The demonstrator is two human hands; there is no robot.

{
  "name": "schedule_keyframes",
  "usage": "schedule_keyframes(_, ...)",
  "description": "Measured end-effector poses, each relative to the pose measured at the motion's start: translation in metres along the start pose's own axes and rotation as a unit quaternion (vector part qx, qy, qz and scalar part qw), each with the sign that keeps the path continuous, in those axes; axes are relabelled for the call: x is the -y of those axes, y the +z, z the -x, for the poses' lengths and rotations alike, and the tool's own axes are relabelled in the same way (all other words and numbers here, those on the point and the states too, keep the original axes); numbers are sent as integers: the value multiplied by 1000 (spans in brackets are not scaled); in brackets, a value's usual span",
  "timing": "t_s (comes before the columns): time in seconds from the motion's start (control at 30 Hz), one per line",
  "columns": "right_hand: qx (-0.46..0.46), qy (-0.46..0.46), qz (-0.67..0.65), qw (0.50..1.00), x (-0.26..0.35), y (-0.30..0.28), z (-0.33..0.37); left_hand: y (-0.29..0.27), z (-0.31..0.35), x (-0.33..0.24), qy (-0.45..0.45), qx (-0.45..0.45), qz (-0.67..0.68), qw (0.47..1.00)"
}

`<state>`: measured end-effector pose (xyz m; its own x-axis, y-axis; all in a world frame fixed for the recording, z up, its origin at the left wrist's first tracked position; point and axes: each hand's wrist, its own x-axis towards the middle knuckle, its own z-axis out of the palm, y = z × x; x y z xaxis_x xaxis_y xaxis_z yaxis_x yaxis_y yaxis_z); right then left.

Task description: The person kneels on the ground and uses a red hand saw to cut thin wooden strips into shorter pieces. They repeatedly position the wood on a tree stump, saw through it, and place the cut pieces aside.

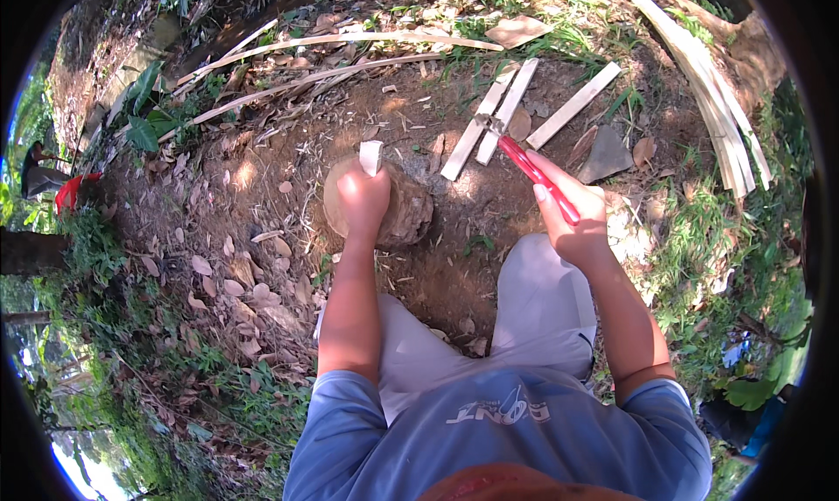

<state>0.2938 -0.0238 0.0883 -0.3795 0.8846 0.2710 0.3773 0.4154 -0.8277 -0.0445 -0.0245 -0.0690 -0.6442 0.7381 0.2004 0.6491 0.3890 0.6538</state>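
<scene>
My left hand (362, 205) is closed around a short pale strip of wood (370, 156) over a sawn log stump (407, 211). The strip's light end sticks up past my fist, and its lower part is hidden by my hand. In my right hand (572, 205) is a hammer (528, 163) with a red handle, my fingers wrapped round its grip. The small metal head points away from me, above some cut wooden slats (468, 147) on the ground, to the right of the stump.
Another slat (573, 106) lies on the far right, near a flat grey stone (606, 156). Long wooden strips (703, 90) lean at the right edge, and thinner ones (341, 39) stretch across the back. Dry leaves (262, 295) cover the soil. Something red (77, 191) is at far left.
</scene>
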Motion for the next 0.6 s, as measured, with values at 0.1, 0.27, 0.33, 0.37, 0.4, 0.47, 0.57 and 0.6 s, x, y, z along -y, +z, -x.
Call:
schedule_keyframes(0.1,52,-73,42,995,32,-1,4,-1,2,-8,-3,-6,1,1000)
schedule_keyframes(0.27,133,-87,79,984,59,-21,-11,0,3,1,15,-28,-29,999)
schedule_keyframes(0.33,28,-92,70,993,67,-24,-20,3,1,0,18,-26,-41,999)
schedule_keyframes(0.37,38,-105,61,992,65,-16,-18,5,1,0,19,-26,-48,998)
schedule_keyframes(0.4,47,-116,48,991,60,-4,-13,6,0,2,16,-23,-50,998)
schedule_keyframes(0.47,148,-119,22,981,51,-4,-13,8,-1,4,10,-19,-56,998)
schedule_keyframes(0.57,94,-87,56,990,46,-8,-12,10,1,9,21,-25,-44,998)
schedule_keyframes(0.6,62,-45,67,995,56,-13,-14,10,2,9,12,-19,-50,998)
